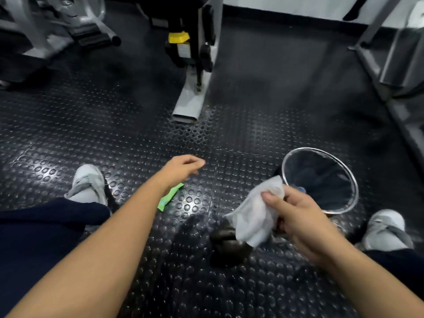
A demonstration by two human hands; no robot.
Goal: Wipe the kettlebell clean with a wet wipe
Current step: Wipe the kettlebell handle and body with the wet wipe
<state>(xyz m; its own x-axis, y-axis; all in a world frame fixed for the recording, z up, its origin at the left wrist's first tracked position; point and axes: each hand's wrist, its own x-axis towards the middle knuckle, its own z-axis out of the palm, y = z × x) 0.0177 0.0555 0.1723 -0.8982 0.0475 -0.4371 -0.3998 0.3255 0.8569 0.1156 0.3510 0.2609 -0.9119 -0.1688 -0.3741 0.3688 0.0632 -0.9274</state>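
Note:
A dark, blurred kettlebell [227,246] sits on the studded rubber floor between my feet. My right hand [300,221] is shut on a white wet wipe [257,216], which hangs just above the kettlebell's right side and covers part of it. My left hand [181,169] hovers over the floor further left, fingers loosely curled, holding nothing. Under my left wrist lies a green wipe packet [169,197], partly hidden by the arm.
A wire-mesh waste bin [353,180] stands just beyond my right hand. My grey shoes rest at left [88,184] and right [385,228]. A grey machine foot [190,102] juts toward me at centre; more gym frames stand at the far left and right.

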